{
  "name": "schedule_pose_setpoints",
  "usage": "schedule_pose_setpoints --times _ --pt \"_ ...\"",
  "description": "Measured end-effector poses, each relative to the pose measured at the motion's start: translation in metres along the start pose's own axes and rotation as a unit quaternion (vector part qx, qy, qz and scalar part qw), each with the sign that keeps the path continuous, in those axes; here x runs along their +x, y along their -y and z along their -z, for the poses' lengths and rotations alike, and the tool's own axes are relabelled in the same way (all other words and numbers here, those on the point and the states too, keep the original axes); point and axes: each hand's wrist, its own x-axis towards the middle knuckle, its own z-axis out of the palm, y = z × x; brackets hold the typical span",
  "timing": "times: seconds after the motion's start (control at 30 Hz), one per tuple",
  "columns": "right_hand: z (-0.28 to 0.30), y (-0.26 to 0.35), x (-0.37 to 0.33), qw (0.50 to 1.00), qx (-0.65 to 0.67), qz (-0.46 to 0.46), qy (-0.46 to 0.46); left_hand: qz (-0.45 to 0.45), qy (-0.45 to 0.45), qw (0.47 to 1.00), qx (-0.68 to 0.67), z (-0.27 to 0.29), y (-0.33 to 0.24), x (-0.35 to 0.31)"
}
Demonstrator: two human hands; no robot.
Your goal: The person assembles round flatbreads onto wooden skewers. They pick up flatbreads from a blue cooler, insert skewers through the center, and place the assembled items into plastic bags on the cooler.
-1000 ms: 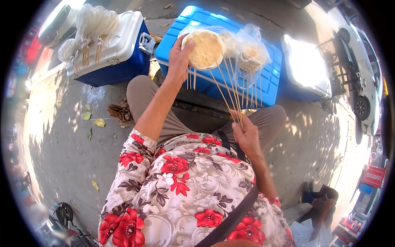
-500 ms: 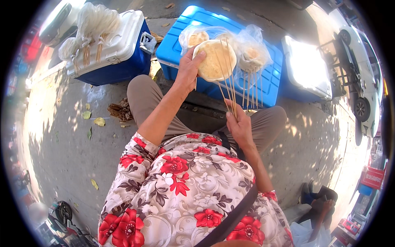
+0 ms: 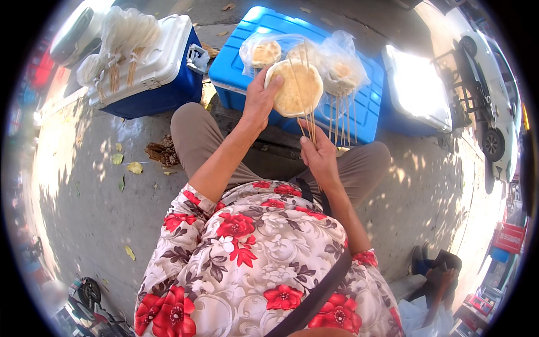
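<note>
My left hand (image 3: 259, 101) is closed on the left edge of a round, pale flatbread (image 3: 292, 92), thumb on its upper face. Several thin wooden skewers (image 3: 311, 124) are pinched in my right hand (image 3: 321, 158), just below the bread. Their upper lengths cross in front of the bread's face, and their tips rise past its top edge. Whether any skewer pierces the bread, I cannot tell. Right behind it, on a bright blue cooler box (image 3: 236, 78), lie clear plastic bags (image 3: 345, 48) with more flatbreads (image 3: 266, 54), and skewers stick out toward me at the right.
At the left, a dark blue cooler with a white lid (image 3: 179, 33) carries bagged skewers (image 3: 135, 64). Another white-lidded cooler (image 3: 418, 84) stands at the right. A bundle of dry brown stalks (image 3: 161, 151) lies beside my left knee. A seated person (image 3: 435, 281) is at the lower right.
My right hand has moved up and slightly left with the skewers, closer to the bread's lower edge. My left hand keeps its hold, and the bread sits slightly lower.
</note>
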Motion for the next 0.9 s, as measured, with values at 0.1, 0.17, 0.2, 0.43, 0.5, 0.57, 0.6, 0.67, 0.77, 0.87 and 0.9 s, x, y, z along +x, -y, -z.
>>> schedule_pose_setpoints --times 0.1,0.17,0.2,0.43,0.5,0.57,0.6,0.67,0.77,0.87,0.9 --pt "-0.002 0.001 0.003 1.000 -0.010 -0.002 0.003 0.016 -0.006 1.000 -0.018 0.005 0.002 -0.001" --pt "-0.003 0.005 0.003 0.999 -0.031 -0.004 0.007 0.041 -0.019 0.998 -0.037 0.007 0.000 0.000" --pt "-0.001 0.004 0.002 0.999 -0.042 -0.010 0.006 0.053 -0.028 0.997 -0.046 0.010 -0.004 0.000" --pt "0.025 0.012 -0.043 0.993 -0.087 -0.084 0.004 0.070 -0.089 0.993 -0.042 0.038 -0.024 0.024" --pt "0.029 0.015 -0.053 0.993 -0.089 -0.080 0.012 0.065 -0.093 0.993 -0.038 0.044 -0.025 0.028" --pt "0.029 0.019 -0.057 0.993 -0.084 -0.076 0.015 0.058 -0.098 0.993 -0.044 0.047 -0.025 0.030" --pt "0.029 0.021 -0.059 0.993 -0.084 -0.078 0.014 0.057 -0.098 0.992 -0.051 0.046 -0.025 0.030" --pt "0.031 0.021 -0.061 0.993 -0.084 -0.080 0.013 0.054 -0.097 0.992 -0.064 0.045 -0.026 0.030" --pt "0.033 0.020 -0.061 0.992 -0.092 -0.084 0.015 0.053 -0.086 0.993 -0.065 0.045 -0.026 0.031" --pt "0.032 0.022 -0.058 0.990 -0.109 -0.087 0.014 0.045 -0.086 0.992 -0.076 0.045 -0.025 0.031" --pt "0.031 0.023 -0.056 0.990 -0.114 -0.084 0.013 0.042 -0.088 0.993 -0.065 0.045 -0.025 0.031"
